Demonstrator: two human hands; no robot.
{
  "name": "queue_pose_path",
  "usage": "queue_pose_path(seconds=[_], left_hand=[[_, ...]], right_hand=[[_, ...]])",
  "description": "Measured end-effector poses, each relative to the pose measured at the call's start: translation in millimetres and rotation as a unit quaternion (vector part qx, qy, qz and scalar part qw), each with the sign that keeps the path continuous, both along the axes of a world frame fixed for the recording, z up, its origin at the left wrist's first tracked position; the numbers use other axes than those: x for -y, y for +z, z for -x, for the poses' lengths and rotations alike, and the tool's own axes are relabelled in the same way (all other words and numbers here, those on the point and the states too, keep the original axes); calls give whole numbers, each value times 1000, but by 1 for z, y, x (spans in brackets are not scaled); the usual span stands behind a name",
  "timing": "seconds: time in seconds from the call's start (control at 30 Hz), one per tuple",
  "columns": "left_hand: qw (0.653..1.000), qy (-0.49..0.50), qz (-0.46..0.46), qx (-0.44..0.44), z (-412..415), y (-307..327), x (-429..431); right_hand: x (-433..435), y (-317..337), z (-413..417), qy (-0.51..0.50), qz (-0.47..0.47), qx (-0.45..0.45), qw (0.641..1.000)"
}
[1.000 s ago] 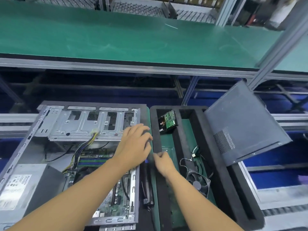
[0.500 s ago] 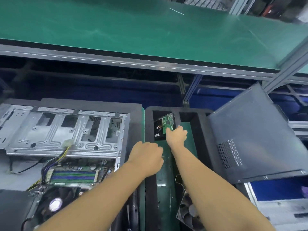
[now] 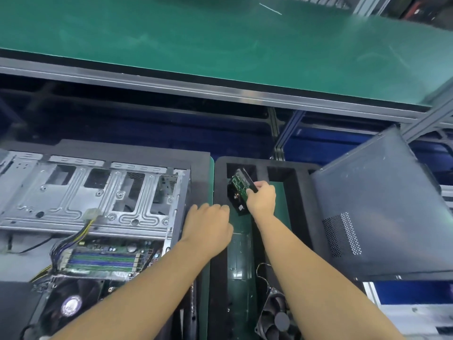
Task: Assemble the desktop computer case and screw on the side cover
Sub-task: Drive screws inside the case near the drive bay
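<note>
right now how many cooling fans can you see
2. The white-hubbed fan sits inside the open computer case, lower left. The loose fan lies in the black foam tray at the bottom edge. More may be hidden inside the case.

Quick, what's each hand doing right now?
Left hand: curled at the foam tray edge, cannot tell if it holds anything.
Right hand: gripping the hard drive.

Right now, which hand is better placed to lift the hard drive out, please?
Right. The right hand grips the hard drive in the foam tray; the left hand merely rests on the tray's edge.
</note>
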State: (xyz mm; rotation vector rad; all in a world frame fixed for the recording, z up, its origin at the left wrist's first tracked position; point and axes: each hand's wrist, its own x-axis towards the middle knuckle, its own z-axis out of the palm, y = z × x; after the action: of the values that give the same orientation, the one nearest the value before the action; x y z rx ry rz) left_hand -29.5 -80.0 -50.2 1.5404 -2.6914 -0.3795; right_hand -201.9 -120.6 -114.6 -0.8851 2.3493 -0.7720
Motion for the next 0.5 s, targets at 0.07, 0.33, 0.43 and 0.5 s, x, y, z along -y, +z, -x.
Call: queue_pose_path(seconds=[0.07,0.33,0.43,0.5], left_hand=[[1000,12,16,-13,1,2,0],[972,97,-53,-209,0,16,1],[911,142,-160,-353,-8,41,1],[898,136,-195,-371,-13,60,4]], right_hand=[[-14,6,3,16,30,-21,999],[-55,73,29,36,149,45,987],[-63,104,24,29,203,105,973],[-68,123,10,30,234,166,957]])
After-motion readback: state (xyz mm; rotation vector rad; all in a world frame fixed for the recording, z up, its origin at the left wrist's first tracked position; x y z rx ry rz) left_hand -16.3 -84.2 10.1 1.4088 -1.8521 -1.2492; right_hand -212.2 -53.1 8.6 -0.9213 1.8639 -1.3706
